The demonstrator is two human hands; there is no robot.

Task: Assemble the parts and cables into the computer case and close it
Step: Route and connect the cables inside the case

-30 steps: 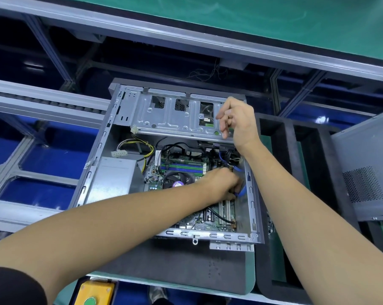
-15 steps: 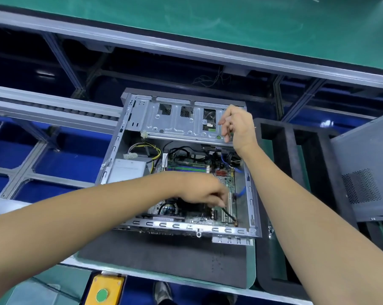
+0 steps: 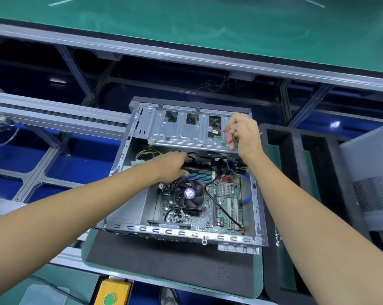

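An open grey computer case (image 3: 255,208) lies on a black foam mat (image 3: 164,263). Inside it I see the green motherboard (image 3: 224,201) with a black CPU fan (image 3: 189,194) and a thin black cable (image 3: 224,211) running across the board. My left hand (image 3: 174,167) reaches in above the fan, by the memory slots, fingers curled on a black cable under the drive cage. My right hand (image 3: 243,133) grips the right end of the silver drive cage (image 3: 181,129) at the case's far side.
A grey side panel (image 3: 371,181) leans at the right beside a black foam tray (image 3: 296,172). A yellow box with a green button (image 3: 112,292) sits at the near edge. Conveyor rails (image 3: 54,116) run at the left, a green bench top (image 3: 186,25) beyond.
My left hand moved from the case's lower right, over the expansion slots, up and left to the cables by the memory slots. The right hand stayed on the drive cage.
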